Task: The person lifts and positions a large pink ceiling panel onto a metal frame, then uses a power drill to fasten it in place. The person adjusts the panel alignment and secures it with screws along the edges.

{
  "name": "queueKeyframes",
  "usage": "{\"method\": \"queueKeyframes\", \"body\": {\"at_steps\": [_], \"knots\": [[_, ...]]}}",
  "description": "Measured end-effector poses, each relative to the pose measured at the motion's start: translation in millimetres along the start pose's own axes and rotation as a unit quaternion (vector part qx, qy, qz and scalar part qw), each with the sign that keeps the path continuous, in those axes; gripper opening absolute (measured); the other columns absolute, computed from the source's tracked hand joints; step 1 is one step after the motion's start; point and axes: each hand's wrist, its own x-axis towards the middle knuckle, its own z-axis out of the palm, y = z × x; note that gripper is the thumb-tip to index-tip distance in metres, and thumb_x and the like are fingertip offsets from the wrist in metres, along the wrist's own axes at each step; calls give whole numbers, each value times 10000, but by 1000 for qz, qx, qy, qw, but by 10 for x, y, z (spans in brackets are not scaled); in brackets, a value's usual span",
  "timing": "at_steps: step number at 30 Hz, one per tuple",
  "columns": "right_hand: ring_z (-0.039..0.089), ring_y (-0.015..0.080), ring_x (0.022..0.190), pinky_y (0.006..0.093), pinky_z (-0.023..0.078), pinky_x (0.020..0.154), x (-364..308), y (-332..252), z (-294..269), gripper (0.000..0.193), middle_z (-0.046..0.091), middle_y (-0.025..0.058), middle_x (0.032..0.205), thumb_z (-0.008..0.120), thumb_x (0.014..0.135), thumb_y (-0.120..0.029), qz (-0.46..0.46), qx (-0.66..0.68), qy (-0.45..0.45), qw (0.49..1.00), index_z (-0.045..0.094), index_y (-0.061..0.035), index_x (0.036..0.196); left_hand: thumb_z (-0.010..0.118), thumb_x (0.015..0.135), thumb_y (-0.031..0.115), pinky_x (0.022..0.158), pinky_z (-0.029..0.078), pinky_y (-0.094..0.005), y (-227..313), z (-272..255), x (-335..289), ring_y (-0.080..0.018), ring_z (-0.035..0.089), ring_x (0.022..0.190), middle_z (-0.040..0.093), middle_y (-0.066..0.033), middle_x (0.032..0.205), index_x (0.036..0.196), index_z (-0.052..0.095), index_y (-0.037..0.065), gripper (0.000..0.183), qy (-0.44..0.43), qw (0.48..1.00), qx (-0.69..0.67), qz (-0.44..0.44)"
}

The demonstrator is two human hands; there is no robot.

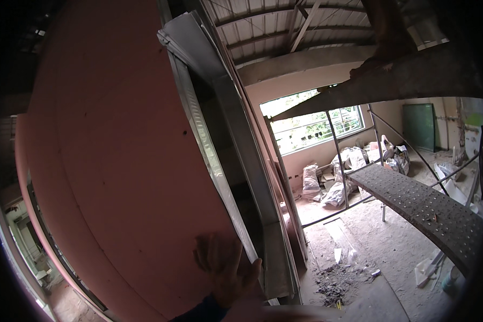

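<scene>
My left hand lies against the pink wall board near its lower right edge. Its fingers are stretched upward and the thumb is spread toward the board's edge, so the hand is open with nothing in it. Beside the thumb runs the metal stud frame, with an open cavity behind the board's edge. A light ribbed metal strip follows that edge. I do not see my right hand; a blurred shape at the bottom edge is too unclear to name.
At right, a perforated scaffold plank rests among metal poles. Above it, another person's bare foot stands on a higher dark plank. Filled sacks lie below the window. Debris litters the dusty floor.
</scene>
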Motion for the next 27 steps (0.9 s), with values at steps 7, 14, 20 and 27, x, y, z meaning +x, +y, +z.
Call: {"method": "queueKeyframes", "body": {"at_steps": [7, 14, 20, 27], "knots": [[709, 293, 807, 448, 575, 712, 9, -9, -17, 210, 742, 116, 926, 738, 873, -289, -1, -7, 0, 1000, 759, -102, 966, 713, 889, 501, 1212, 64, -668, -1, 23, 12, -560, 200, 1511, 367, -313, 1575, 1450, 543, 139, 688, 11, 999, 30, 16], [722, 302, 852, 454, 580, 748, 3, 6, -16, 199, 753, 116, 963, 736, 862, -272, 1, -12, 2, 1000, 768, -117, 983, 718, 889, 485, 1208, 96, -671, 7, 21, 24, -555, 219, 1507, 367, -310, 1579, 1448, 546, 133, 683, 23, 999, 36, 24], [733, 309, 891, 459, 585, 778, -60, 311, 60, 197, 763, 115, 994, 735, 852, -257, 6, -25, 4, 1000, 776, -130, 998, 729, 901, 446, 1196, 146, -693, 77, -112, 76, -555, 234, 1498, 329, -320, 1593, 1470, 519, 91, 703, -12, 998, 53, 32], [746, 317, 937, 465, 591, 813, -396, 1250, 216, 204, 774, 114, 1031, 733, 842, -240, -133, -376, 19, 917, 786, -146, 1014, 725, 928, 464, 1165, 215, -720, -137, -32, 184, -539, 229, 1500, 307, -312, 1605, 1496, 487, 63, 734, 12, 995, 52, 83]]}}
